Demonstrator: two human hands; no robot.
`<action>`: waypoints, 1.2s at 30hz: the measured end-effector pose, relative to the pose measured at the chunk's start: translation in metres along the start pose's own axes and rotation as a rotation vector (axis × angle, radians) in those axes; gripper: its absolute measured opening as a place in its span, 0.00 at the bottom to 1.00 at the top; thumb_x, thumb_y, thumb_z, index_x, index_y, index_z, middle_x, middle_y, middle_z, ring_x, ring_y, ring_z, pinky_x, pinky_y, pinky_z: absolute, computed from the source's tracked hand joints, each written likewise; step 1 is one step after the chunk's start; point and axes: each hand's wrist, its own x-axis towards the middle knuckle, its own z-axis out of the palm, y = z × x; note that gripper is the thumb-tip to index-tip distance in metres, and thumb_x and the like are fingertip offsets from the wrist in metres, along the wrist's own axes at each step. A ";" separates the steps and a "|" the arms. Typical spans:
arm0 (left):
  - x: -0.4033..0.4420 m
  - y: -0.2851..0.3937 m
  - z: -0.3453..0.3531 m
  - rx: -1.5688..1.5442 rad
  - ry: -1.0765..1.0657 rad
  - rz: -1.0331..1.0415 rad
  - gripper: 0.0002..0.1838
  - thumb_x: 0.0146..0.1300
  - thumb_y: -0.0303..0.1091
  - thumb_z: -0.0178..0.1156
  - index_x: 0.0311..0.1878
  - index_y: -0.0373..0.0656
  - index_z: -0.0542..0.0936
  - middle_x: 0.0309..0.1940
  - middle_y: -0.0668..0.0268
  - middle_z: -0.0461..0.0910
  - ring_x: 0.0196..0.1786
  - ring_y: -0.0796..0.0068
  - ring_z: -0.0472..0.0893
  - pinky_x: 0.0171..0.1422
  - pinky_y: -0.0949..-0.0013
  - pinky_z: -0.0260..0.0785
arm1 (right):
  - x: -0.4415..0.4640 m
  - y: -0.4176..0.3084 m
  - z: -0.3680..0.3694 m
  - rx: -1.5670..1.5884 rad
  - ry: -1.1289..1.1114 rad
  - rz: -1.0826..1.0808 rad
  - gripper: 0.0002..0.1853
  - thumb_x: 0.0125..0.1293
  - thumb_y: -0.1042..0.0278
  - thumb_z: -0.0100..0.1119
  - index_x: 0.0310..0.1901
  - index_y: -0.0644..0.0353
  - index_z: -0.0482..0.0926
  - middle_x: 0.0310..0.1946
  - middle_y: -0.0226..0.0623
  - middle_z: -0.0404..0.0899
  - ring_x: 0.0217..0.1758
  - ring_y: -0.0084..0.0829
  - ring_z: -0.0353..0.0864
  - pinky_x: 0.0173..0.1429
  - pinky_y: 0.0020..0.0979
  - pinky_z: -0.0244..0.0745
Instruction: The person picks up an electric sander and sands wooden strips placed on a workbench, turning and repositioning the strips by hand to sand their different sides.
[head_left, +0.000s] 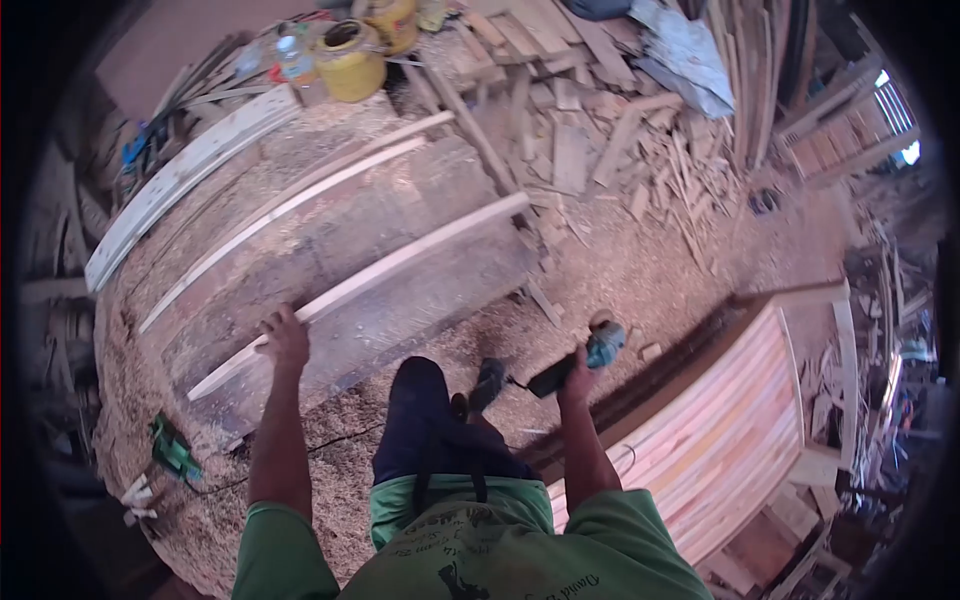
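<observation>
My left hand (284, 338) is on a long, narrow wooden strip (400, 252) that lies across the workbench (430, 290), its fingers bent over the strip near the left end. My right hand (578, 378) is closed around a dark-bodied power tool (604, 345) with a teal head, held out over the floor to the right of the bench. A second pale strip (290, 207) lies farther back on the bench, beside a wide pale board (190, 180).
Yellow buckets (352, 75) and a bottle (292, 60) stand at the bench's back. Wood scraps (600, 150) are heaped beyond. A slatted wooden panel (700, 440) stands at right. A green tool (175, 450) lies at left, near a dark cord.
</observation>
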 end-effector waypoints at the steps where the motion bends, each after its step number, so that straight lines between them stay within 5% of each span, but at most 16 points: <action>1: -0.001 0.000 -0.001 0.007 0.013 0.005 0.33 0.71 0.51 0.65 0.73 0.52 0.64 0.72 0.58 0.70 0.80 0.44 0.62 0.67 0.14 0.58 | -0.008 -0.011 0.001 0.060 -0.024 0.042 0.17 0.70 0.67 0.69 0.57 0.57 0.75 0.36 0.29 0.78 0.34 0.23 0.79 0.39 0.30 0.77; 8: -0.002 -0.002 0.011 -0.045 0.053 0.018 0.38 0.70 0.53 0.65 0.77 0.53 0.62 0.77 0.55 0.65 0.82 0.45 0.58 0.73 0.13 0.49 | -0.074 -0.095 0.030 0.085 -0.200 0.209 0.24 0.71 0.68 0.69 0.63 0.61 0.71 0.46 0.36 0.79 0.42 0.28 0.82 0.48 0.33 0.81; 16: -0.015 -0.020 0.023 -0.200 0.294 0.143 0.44 0.63 0.46 0.71 0.80 0.55 0.62 0.80 0.46 0.58 0.83 0.41 0.55 0.81 0.21 0.41 | -0.138 -0.165 0.081 -0.066 -0.462 0.236 0.21 0.70 0.67 0.69 0.59 0.63 0.72 0.42 0.36 0.79 0.40 0.28 0.82 0.48 0.33 0.81; 19: -0.047 -0.018 -0.014 -0.283 0.435 0.191 0.47 0.62 0.43 0.72 0.82 0.55 0.59 0.81 0.47 0.56 0.83 0.40 0.55 0.83 0.28 0.44 | -0.158 -0.162 0.102 -0.076 -0.546 0.232 0.22 0.68 0.66 0.71 0.57 0.64 0.73 0.39 0.37 0.80 0.37 0.27 0.82 0.44 0.31 0.81; 21: -0.078 -0.007 -0.016 -0.602 0.430 0.319 0.44 0.64 0.43 0.71 0.81 0.52 0.62 0.77 0.46 0.64 0.80 0.41 0.62 0.84 0.42 0.51 | -0.178 -0.164 0.115 -0.133 -0.585 0.241 0.22 0.67 0.66 0.71 0.57 0.63 0.73 0.39 0.35 0.80 0.37 0.27 0.82 0.44 0.31 0.80; 25: -0.148 0.041 0.001 -1.442 -0.762 0.437 0.35 0.75 0.58 0.59 0.72 0.39 0.72 0.67 0.55 0.78 0.69 0.56 0.77 0.76 0.54 0.65 | -0.218 -0.163 0.138 -0.192 -0.674 0.227 0.24 0.66 0.65 0.73 0.58 0.62 0.73 0.42 0.33 0.80 0.39 0.26 0.81 0.45 0.31 0.80; 28: -0.189 0.069 -0.016 -1.786 -1.110 0.202 0.35 0.77 0.63 0.53 0.71 0.42 0.74 0.65 0.60 0.79 0.68 0.62 0.77 0.75 0.57 0.65 | -0.243 -0.144 0.148 -0.209 -0.706 0.139 0.28 0.65 0.59 0.74 0.59 0.66 0.73 0.46 0.38 0.82 0.44 0.31 0.84 0.48 0.36 0.82; 33: -0.187 0.051 -0.026 -2.086 -1.314 0.046 0.33 0.76 0.62 0.56 0.68 0.42 0.76 0.62 0.59 0.81 0.64 0.63 0.79 0.73 0.58 0.67 | -0.275 -0.159 0.165 -0.682 -0.628 -0.069 0.40 0.60 0.43 0.74 0.59 0.71 0.71 0.45 0.59 0.85 0.48 0.53 0.89 0.53 0.46 0.82; 36: -0.182 0.033 -0.037 -2.135 -1.293 0.037 0.34 0.76 0.63 0.55 0.68 0.42 0.76 0.60 0.60 0.81 0.63 0.62 0.80 0.72 0.58 0.68 | -0.297 -0.186 0.180 -0.831 -0.609 -0.013 0.38 0.61 0.43 0.72 0.59 0.69 0.71 0.48 0.59 0.84 0.49 0.52 0.88 0.53 0.47 0.82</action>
